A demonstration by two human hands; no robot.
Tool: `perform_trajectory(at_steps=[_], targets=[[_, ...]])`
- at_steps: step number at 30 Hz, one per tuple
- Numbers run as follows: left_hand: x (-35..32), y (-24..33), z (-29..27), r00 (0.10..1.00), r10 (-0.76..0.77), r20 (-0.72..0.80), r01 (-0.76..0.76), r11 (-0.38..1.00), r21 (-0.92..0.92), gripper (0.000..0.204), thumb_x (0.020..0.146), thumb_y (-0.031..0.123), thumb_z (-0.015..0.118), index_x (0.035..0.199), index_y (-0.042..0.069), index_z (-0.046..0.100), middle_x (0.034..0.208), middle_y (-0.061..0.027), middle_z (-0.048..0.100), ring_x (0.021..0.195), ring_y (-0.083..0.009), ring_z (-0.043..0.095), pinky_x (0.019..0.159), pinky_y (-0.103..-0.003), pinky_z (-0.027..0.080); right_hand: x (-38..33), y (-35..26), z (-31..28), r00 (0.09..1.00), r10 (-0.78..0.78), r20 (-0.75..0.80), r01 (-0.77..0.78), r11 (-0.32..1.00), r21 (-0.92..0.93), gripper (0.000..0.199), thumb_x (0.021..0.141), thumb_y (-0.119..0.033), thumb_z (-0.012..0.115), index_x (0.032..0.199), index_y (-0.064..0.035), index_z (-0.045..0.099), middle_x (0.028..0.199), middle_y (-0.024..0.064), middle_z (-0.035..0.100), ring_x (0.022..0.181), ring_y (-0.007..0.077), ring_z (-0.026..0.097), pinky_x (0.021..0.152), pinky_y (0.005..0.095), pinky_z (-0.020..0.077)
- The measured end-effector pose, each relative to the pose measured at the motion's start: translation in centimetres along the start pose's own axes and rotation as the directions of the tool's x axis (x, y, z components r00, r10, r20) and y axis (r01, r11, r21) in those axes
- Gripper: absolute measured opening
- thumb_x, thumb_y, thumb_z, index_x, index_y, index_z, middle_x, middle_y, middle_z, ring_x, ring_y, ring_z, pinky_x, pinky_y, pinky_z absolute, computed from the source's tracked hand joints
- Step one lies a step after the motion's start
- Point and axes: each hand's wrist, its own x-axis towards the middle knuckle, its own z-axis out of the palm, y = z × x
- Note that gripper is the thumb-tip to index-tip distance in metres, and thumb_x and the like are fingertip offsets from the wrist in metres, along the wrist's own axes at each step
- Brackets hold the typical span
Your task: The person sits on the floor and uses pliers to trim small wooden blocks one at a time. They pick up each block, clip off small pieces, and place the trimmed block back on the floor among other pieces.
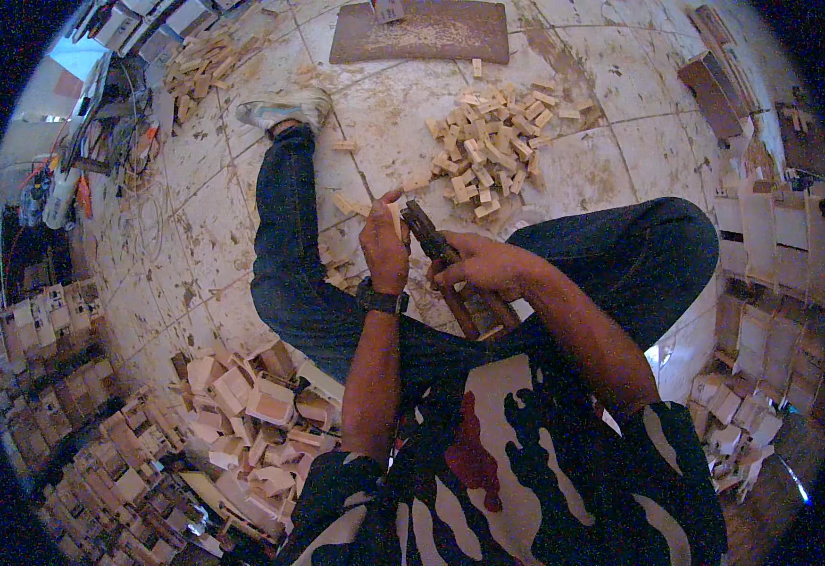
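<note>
In front of my lap, my left hand (386, 247) is closed, with a small pale piece of wood (396, 215) showing between thumb and fingers. Part of that piece is hidden by the hand. Just to the right, my right hand (490, 267) grips dark pliers (420, 223) near the joint. Their jaws point up and left, right beside the fingers of my left hand. The two brown handles (458, 311) run apart below my right hand toward my lap. I cannot tell whether the jaws touch the wood.
A heap of small wooden blocks (488, 146) lies ahead on the tiled floor. More wood pieces (261, 401) are piled at my left hip. A brown board (422, 36) lies at the far side. Cables and tools (58, 193) sit far left; stacked wood (790, 226) lines the right.
</note>
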Motion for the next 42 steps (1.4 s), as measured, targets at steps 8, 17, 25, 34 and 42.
perform_trajectory(at_steps=[8, 17, 25, 34, 42], targets=[[0.2, -0.6, -0.4, 1.0, -0.009, -0.016, 0.008, 1.0, -0.021, 0.044, 0.099, 0.039, 0.032, 0.107, 0.005, 0.06, 0.059, 0.0046, 0.044, 0.047, -0.0039, 0.035, 0.042, -0.021, 0.026, -0.3, -0.9, 0.1, 0.995, 0.012, 0.095, -0.023, 0.993, 0.114, 0.045, 0.074, -0.011, 0.066, 0.115, -0.0063, 0.048, 0.097, 0.007, 0.062, 0.087, 0.0208, 0.058, 0.074, 0.0377, 0.0483], [0.1, 0.0, -0.2, 1.0, -0.01, -0.015, 0.01, 1.0, 0.006, 0.047, 0.099, 0.041, 0.031, 0.107, 0.004, 0.06, 0.055, 0.0055, 0.041, 0.044, -0.0046, 0.033, 0.04, -0.022, 0.025, -0.2, -0.8, -0.2, 0.991, 0.03, 0.127, -0.042, 0.995, 0.093, 0.042, 0.079, -0.003, 0.06, 0.118, -0.0051, 0.044, 0.101, 0.0057, 0.061, 0.091, 0.0187, 0.06, 0.073, 0.034, 0.0498], [0.1, -0.6, -0.1, 0.999, 0.018, -0.03, -0.018, 1.0, -0.004, 0.047, 0.099, 0.04, 0.032, 0.099, 0.003, 0.062, 0.054, 0.0044, 0.039, 0.044, -0.0052, 0.032, 0.041, -0.023, 0.024, 0.1, -0.7, -0.3, 0.993, 0.039, 0.111, -0.029, 0.996, -0.089, 0.048, 0.077, -0.003, 0.061, 0.121, -0.0045, 0.04, 0.095, 0.0068, 0.059, 0.083, 0.0174, 0.058, 0.071, 0.0322, 0.0489], [0.3, -0.6, 2.1, 0.906, 0.353, -0.233, -0.249, 0.891, 0.38, 0.045, 0.099, 0.04, 0.033, 0.101, 0.007, 0.063, 0.056, 0.0025, 0.043, 0.044, -0.0045, 0.033, 0.041, -0.022, 0.025, -1.1, -0.8, 1.2, 0.995, -0.095, -0.035, 0.085, 0.972, -0.22, 0.062, 0.074, -0.001, 0.058, 0.131, -0.0066, 0.035, 0.095, 0.0073, 0.058, 0.081, 0.0181, 0.056, 0.072, 0.0331, 0.048], [-0.1, 0.3, 0.4, 0.981, -0.191, -0.028, 0.174, 0.938, -0.3, 0.053, 0.098, 0.049, 0.025, 0.135, 0.018, 0.045, 0.051, 0.0075, 0.036, 0.038, -0.0036, 0.026, 0.035, -0.02, 0.022, 0.3, 0.4, 0.0, 0.999, -0.017, 0.049, 0.017, 1.0, -0.005, 0.058, 0.074, 0.003, 0.055, 0.129, -0.0069, 0.04, 0.099, 0.0083, 0.06, 0.089, 0.0175, 0.056, 0.079, 0.0327, 0.0466]])
